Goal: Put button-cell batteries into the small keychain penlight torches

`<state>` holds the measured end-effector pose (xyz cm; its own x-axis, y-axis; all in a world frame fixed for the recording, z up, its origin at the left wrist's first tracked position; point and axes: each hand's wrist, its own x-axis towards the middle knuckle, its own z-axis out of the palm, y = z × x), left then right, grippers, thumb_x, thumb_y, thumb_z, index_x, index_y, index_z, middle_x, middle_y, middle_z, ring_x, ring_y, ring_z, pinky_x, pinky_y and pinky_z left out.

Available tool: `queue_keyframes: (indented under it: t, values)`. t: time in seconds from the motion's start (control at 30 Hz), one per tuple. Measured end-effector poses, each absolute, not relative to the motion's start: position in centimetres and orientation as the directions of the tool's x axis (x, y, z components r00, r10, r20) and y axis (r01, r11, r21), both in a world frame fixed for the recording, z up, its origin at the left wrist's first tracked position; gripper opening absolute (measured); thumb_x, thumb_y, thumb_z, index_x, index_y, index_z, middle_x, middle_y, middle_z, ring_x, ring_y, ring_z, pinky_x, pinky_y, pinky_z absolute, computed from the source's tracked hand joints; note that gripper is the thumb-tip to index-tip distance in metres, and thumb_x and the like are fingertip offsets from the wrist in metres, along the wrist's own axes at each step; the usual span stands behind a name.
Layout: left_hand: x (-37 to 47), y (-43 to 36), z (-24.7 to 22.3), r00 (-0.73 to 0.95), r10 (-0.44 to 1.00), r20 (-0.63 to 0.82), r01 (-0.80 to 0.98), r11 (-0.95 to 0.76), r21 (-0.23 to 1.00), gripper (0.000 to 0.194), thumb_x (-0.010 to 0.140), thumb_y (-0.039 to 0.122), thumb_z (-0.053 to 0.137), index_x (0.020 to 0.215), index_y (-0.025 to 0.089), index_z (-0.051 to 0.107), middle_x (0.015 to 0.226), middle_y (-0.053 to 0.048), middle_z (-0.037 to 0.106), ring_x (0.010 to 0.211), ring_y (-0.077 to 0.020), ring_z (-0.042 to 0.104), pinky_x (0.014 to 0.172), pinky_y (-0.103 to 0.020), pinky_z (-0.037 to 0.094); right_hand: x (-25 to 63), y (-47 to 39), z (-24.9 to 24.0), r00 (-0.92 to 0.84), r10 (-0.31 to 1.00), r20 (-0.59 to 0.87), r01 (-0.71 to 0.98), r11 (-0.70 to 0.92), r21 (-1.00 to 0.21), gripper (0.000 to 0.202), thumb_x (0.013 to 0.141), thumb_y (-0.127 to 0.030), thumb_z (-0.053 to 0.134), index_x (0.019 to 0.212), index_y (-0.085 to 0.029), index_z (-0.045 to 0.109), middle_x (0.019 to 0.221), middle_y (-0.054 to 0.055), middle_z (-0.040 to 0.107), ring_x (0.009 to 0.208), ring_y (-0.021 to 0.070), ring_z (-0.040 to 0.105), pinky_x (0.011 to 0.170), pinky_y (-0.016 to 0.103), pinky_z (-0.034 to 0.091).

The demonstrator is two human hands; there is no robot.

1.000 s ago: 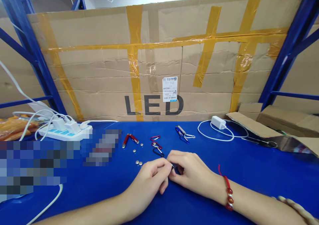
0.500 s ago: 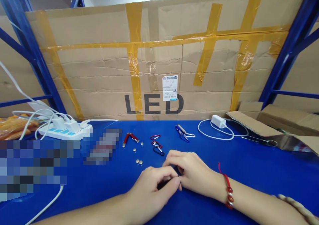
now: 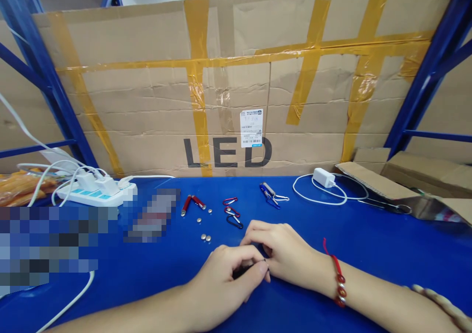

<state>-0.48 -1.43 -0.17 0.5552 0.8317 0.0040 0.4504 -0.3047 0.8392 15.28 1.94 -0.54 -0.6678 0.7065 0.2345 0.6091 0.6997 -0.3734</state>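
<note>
My left hand (image 3: 226, 286) and my right hand (image 3: 283, 254) meet over the blue table, fingertips touching. The fingers of both are closed in a pinch around something small and dark, mostly hidden between them. Just beyond the hands lie a black carabiner (image 3: 234, 222) and red carabiners (image 3: 230, 201). To their left are two red cylinders (image 3: 187, 205) and several small silver discs (image 3: 203, 236). Farther back, a blue cylinder with a clip (image 3: 266, 193) lies beside a silver one.
A white power strip (image 3: 98, 193) with cables stands at the left. At the back right are a white charger (image 3: 323, 178), its looped cable, scissors (image 3: 391, 207) and an opened cardboard box (image 3: 424, 176). A large cardboard sheet (image 3: 155, 107) rises behind the blue table (image 3: 155, 269).
The view has shifted very slightly. Both hands keep nearly the same pose, with only a tiny movement at the fingertips.
</note>
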Motion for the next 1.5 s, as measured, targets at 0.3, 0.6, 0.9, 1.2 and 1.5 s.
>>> queue_keyframes:
  t: [0.3,0.6,0.9,1.2,1.5]
  values:
    - [-0.44,-1.53,-0.09,0.559,0.829,0.007,0.42,-0.29,0.86,0.028,0.084,0.033,0.037,0.075,0.014,0.055,0.048,0.005,0.044,0.047,-0.007,0.039,0.049,-0.018,0.03,15.33,1.97,-0.46,-0.668,0.709,0.225,0.609,0.695,-0.381,0.012,0.07,-0.019,0.058,0.081,-0.022,0.062,0.088,-0.002,0.06,0.065,0.0085,0.053,0.053,0.017,0.033]
    - [-0.45,-1.66,0.0,0.554,0.833,-0.004,0.468,-0.307,0.829,0.029,0.083,0.034,0.037,0.075,0.015,0.058,0.05,0.004,0.044,0.047,-0.0073,0.041,0.049,-0.017,0.031,15.41,1.98,-0.58,-0.68,0.695,0.233,0.603,0.711,-0.361,0.014,0.073,-0.019,0.055,0.085,-0.023,0.062,0.089,-0.001,0.06,0.071,0.0102,0.054,0.056,0.018,0.035]
    - [-0.54,-1.71,0.0,0.573,0.819,0.011,0.562,-0.403,0.722,0.028,0.083,0.033,0.039,0.073,0.019,0.061,0.05,0.005,0.043,0.047,-0.0071,0.041,0.05,-0.017,0.029,15.45,2.07,-0.62,-0.698,0.672,0.247,0.578,0.733,-0.359,0.014,0.076,-0.022,0.053,0.088,-0.023,0.062,0.09,-0.001,0.06,0.071,0.0093,0.054,0.055,0.017,0.035]
    - [-0.51,-1.94,-0.02,0.576,0.818,0.006,0.572,-0.408,0.712,0.027,0.083,0.033,0.039,0.074,0.019,0.061,0.051,0.005,0.045,0.049,-0.0066,0.042,0.05,-0.017,0.029,15.4,1.95,-0.47,-0.7,0.67,0.248,0.579,0.735,-0.353,0.014,0.079,-0.027,0.051,0.088,-0.023,0.062,0.09,-0.001,0.059,0.07,0.0091,0.054,0.056,0.018,0.036]
    - [-0.71,-1.77,-0.52,0.609,0.79,0.061,0.581,-0.497,0.645,0.025,0.083,0.03,0.039,0.076,0.021,0.061,0.057,0.005,0.05,0.053,-0.0064,0.045,0.054,-0.017,0.032,15.41,2.09,-0.43,-0.707,0.666,0.239,0.579,0.739,-0.346,0.015,0.08,-0.029,0.051,0.089,-0.023,0.061,0.09,-0.001,0.06,0.071,0.0097,0.054,0.057,0.018,0.036]
